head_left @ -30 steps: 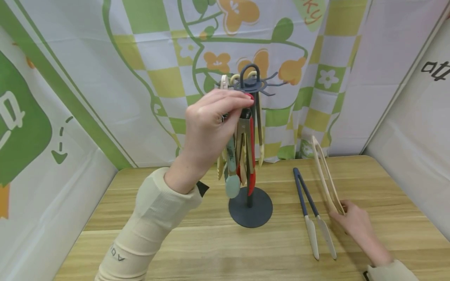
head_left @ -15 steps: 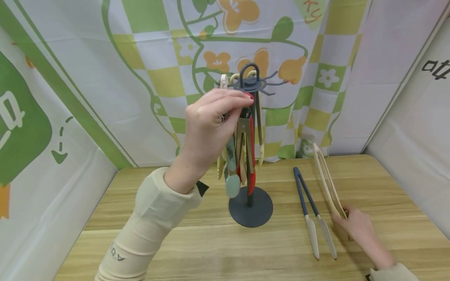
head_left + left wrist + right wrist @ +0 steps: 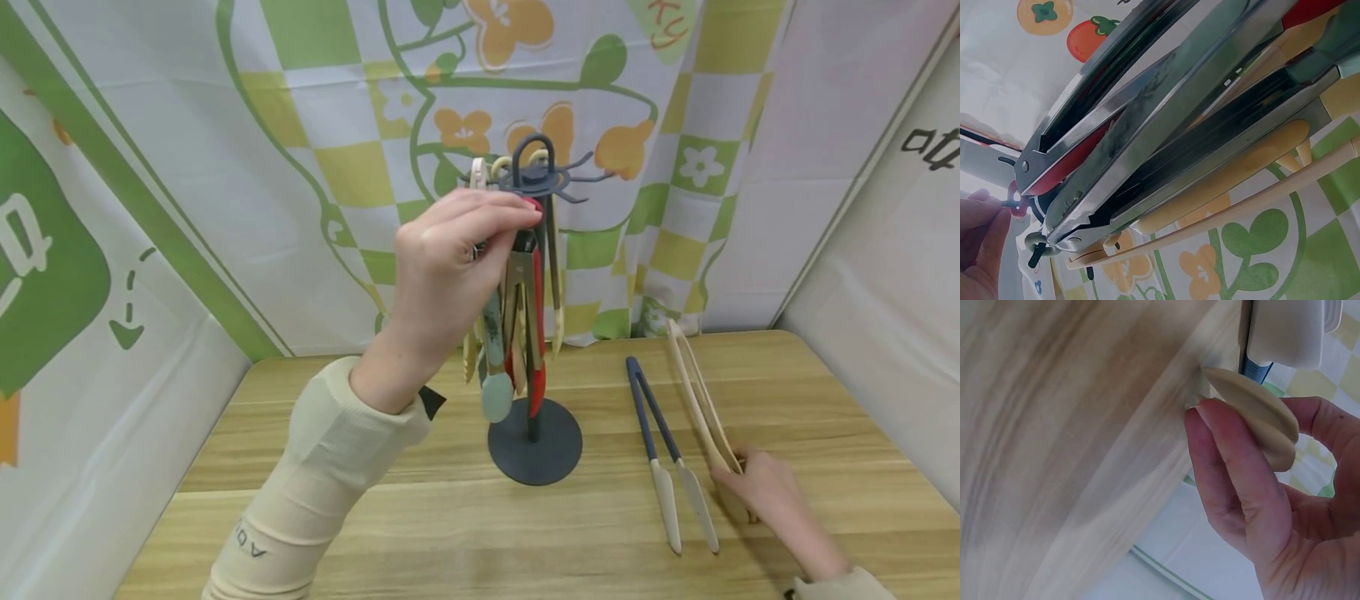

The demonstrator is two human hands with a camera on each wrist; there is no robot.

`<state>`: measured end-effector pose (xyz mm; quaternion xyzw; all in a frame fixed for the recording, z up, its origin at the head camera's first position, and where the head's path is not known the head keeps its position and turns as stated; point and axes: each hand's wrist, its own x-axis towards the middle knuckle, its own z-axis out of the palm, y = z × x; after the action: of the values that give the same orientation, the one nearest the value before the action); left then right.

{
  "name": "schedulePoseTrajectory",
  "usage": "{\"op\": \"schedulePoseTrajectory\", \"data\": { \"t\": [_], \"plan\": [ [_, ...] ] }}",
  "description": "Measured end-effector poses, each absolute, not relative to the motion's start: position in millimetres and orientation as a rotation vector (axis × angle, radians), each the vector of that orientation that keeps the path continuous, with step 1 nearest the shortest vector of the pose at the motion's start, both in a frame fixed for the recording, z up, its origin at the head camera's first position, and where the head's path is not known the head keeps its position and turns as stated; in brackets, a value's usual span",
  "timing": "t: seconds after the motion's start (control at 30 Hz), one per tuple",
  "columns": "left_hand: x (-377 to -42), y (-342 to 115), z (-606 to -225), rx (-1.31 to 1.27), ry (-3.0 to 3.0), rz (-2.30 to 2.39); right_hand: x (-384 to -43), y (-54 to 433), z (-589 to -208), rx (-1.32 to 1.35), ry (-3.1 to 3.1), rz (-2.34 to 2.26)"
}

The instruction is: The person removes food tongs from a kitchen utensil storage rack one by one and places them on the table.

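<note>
Checked cloth [image 3: 315, 183] behind, white, green and yellow with orange flowers; wood table [image 3: 360, 517] in front. Dark stand [image 3: 558, 454] upright on table, with a bunch of tongs [image 3: 1166, 125] hanging round its post. Left hand [image 3: 442, 267] raised beside the bunch, thumb and fingers pinching the red loop [image 3: 1020, 212] at the top of the red tongs [image 3: 537, 387]. Mint tongs [image 3: 496, 398] hang just beside those, head down; several others partly hidden by the hand and each other. Right hand [image 3: 772, 492] at table's right side, grasping beige tongs [image 3: 698, 412] by the near end, curved tips between thumb and fingers; joined end points away, toward the cloth. Can't tell if they touch the table. Blue tongs [image 3: 643, 418] lie on table between stand and beige tongs, near the latter, arms spread, pale tips toward the near edge. Cream sleeves [image 3: 315, 467] on both arms
</note>
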<state>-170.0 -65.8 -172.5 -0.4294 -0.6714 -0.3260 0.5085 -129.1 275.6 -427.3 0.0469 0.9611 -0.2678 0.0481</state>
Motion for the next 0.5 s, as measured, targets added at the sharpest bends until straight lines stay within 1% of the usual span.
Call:
{"op": "schedulePoseTrajectory", "data": {
  "t": [0.5],
  "plan": [
    [-170.7, -65.2, -172.2, -1.042, -1.607, -0.792, -127.2, 277.4, -423.7, 0.150, 2.883, -0.751]
  ]
}}
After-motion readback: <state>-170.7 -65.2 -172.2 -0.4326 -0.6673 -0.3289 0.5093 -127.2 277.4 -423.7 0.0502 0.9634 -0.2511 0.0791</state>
